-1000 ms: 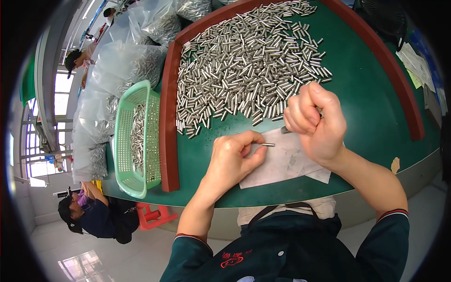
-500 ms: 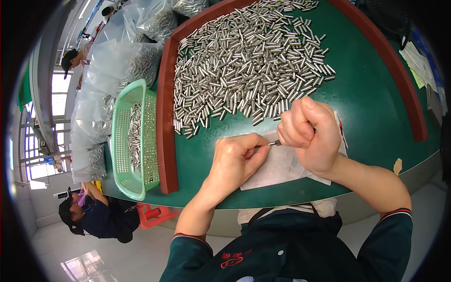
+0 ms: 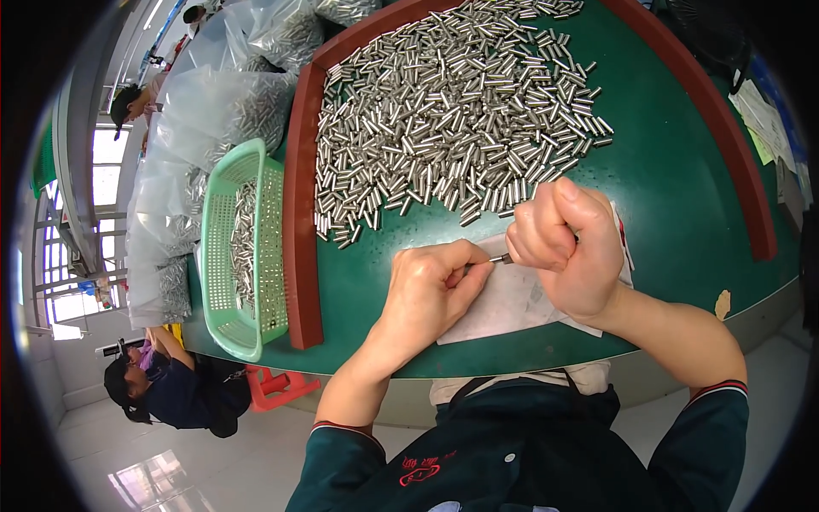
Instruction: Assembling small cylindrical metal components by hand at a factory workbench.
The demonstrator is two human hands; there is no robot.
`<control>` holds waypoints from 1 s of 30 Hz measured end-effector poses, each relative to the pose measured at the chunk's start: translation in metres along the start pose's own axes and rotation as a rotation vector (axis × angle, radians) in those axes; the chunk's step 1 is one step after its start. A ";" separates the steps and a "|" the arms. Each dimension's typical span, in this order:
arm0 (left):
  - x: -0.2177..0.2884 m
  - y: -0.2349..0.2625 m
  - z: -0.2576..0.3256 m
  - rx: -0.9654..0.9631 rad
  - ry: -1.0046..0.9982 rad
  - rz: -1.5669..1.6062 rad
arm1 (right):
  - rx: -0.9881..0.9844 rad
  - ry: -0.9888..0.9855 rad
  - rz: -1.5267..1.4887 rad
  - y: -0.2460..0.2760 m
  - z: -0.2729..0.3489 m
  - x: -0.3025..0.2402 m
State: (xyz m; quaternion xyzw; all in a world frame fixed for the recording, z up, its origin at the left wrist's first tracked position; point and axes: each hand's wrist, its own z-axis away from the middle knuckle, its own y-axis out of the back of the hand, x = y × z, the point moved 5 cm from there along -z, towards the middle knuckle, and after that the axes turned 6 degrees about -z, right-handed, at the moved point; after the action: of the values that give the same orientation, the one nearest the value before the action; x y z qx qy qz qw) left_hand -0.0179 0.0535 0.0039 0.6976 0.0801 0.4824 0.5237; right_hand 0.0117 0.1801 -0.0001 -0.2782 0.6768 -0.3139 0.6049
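Observation:
My left hand (image 3: 426, 290) is closed in a pinch, thumb against forefinger. A short metal pin (image 3: 500, 258) sticks out from those fingertips and reaches the closed fingers of my right hand (image 3: 570, 252). That right hand is curled into a fist with the thumb on top; what lies inside it is hidden. Both hands are over a whitish cloth or paper sheet (image 3: 486, 317) on the green table. Just beyond them spreads a big heap of loose shiny metal pins (image 3: 461, 111).
Red-brown rails (image 3: 304, 256) edge the green tabletop (image 3: 665, 213). To the left stand a light green basket (image 3: 223, 328) with more pins and several clear plastic bags (image 3: 179, 205) of metal parts. A seated person (image 3: 166, 384) is at lower left, near a red stool (image 3: 281, 388).
Both hands keep nearly the same pose and place, with the metal pin still between them. The view has shifted very slightly.

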 end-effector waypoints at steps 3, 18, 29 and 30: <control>0.001 0.000 0.000 0.009 -0.003 0.048 | -0.017 0.046 0.030 -0.001 0.001 0.000; -0.029 0.002 -0.005 -0.289 0.285 1.531 | 0.024 -0.019 -0.003 0.003 0.000 0.004; -0.036 0.003 -0.011 -0.101 0.394 1.510 | 0.032 -0.026 0.006 0.002 -0.001 0.002; -0.039 0.003 -0.012 -0.110 0.323 1.545 | 0.032 -0.027 0.006 0.002 -0.001 0.002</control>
State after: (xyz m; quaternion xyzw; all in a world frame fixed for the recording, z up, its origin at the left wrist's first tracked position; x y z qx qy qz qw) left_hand -0.0486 0.0354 -0.0167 0.4500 -0.3759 0.8081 0.0559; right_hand 0.0104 0.1797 -0.0027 -0.2706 0.6643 -0.3193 0.6193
